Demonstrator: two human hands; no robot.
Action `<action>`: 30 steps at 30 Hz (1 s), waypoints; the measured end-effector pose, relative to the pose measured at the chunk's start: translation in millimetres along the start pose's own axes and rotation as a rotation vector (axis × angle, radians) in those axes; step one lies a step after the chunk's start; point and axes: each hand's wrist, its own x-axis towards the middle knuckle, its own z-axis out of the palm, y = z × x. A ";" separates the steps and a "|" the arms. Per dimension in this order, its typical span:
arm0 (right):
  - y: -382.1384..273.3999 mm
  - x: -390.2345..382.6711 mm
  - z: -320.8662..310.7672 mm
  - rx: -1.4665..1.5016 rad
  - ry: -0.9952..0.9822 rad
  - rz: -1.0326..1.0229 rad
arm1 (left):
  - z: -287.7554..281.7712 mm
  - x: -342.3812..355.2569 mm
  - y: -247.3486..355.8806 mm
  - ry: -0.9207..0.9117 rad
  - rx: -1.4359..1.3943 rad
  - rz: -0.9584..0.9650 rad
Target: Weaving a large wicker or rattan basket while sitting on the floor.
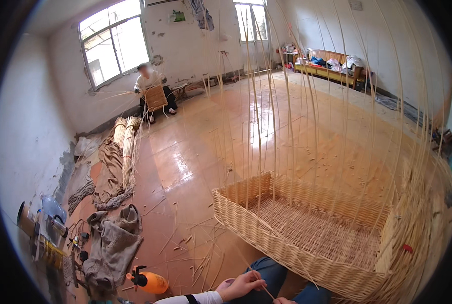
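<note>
A large rectangular wicker basket [302,256] tilts beside my knees at the lower right, with tall, thin uprights rising from its walls. Low in the view, left of the basket's near wall, my left hand [242,285] has its fingers closed on a thin wicker strand [247,263]. The strand slants down to the right toward my right hand [283,301]. Only the top of that hand shows at the lower edge; its fingers look curled at the strand's end, and the rest is cut off.
An orange spray bottle [154,282] stands left of my forearm, near a crumpled grey-brown cloth [112,245]. Bundles of cane [128,147] lie farther left. A person [150,83] sits by the window with a woven piece. Loose cane [413,218] crowds the right; scraps litter the floor.
</note>
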 end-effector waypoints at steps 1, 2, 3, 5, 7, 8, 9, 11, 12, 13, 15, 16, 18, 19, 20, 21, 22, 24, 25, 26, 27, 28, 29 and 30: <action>2.2 0.2 3.0 0.001 -0.004 0.000 | 3.2 -4.0 4.7 0.004 -0.001 -0.002; 6.1 -0.2 6.9 -0.037 -0.001 0.010 | 7.5 -7.7 9.8 0.027 0.085 0.033; 3.8 0.1 7.2 -0.077 0.003 0.018 | 10.3 -9.6 13.8 0.050 0.171 0.070; -2.5 -0.2 4.8 -0.022 0.017 -0.014 | 6.7 -5.7 10.7 0.063 0.055 0.045; -14.7 4.9 -1.4 0.030 0.034 -0.041 | 4.2 -1.5 23.5 0.052 -0.084 0.028; -18.7 9.0 -2.7 0.051 0.067 -0.063 | 2.8 2.5 32.5 0.051 -0.090 0.021; -23.4 16.2 -3.0 0.071 0.096 -0.086 | -2.4 8.2 40.7 0.040 -0.075 0.046; -14.4 39.0 2.3 -0.047 -0.001 0.093 | -8.2 24.3 62.6 0.036 -0.115 0.041; -21.4 54.2 2.8 0.006 0.110 -0.108 | -22.6 31.4 74.9 0.011 -0.124 0.081; -48.5 62.8 -6.2 -0.025 0.183 -0.107 | -29.1 39.5 94.3 0.000 -0.070 0.132; -94.8 68.2 -21.0 -0.214 0.447 -0.442 | -45.6 49.8 117.6 0.257 -0.055 0.158; -107.0 70.4 -24.7 -0.189 0.480 -0.480 | -46.9 52.6 136.6 0.318 -0.126 0.151; -144.2 67.2 -19.3 -0.097 0.446 -0.558 | -76.1 60.6 144.2 0.297 -0.271 0.178; -154.3 66.6 -11.0 0.052 0.277 -0.592 | -78.9 64.0 148.3 0.337 -0.364 0.127; -163.0 65.2 -1.6 0.204 0.111 -0.623 | -75.6 61.3 143.8 0.338 -0.373 0.120; -171.7 65.2 8.4 0.195 0.113 -0.619 | -72.4 61.9 142.2 0.404 -0.396 0.109; -179.3 63.2 18.8 0.371 0.004 -0.488 | -68.8 61.0 140.0 0.475 -0.414 0.100; -191.9 57.0 30.7 0.546 -0.107 -0.358 | -60.8 58.8 134.4 0.503 -0.410 0.113; -197.8 52.4 33.6 0.565 -0.229 -0.316 | -58.3 59.2 132.2 0.516 -0.378 0.107; -203.8 48.6 36.1 0.581 -0.350 -0.274 | -57.9 58.9 130.9 0.528 -0.344 0.102; -208.1 45.6 38.3 0.743 -0.347 -0.197 | -57.6 58.7 130.0 0.522 -0.360 0.106; -205.0 46.7 38.7 0.742 -0.344 -0.200 | -58.3 58.6 128.1 0.519 -0.358 0.109; -198.4 50.7 39.2 0.777 -0.402 -0.118 | -58.7 58.2 125.6 0.558 -0.350 0.115; -195.0 54.3 38.2 0.811 -0.460 -0.037 | -59.0 58.1 124.6 0.599 -0.341 0.122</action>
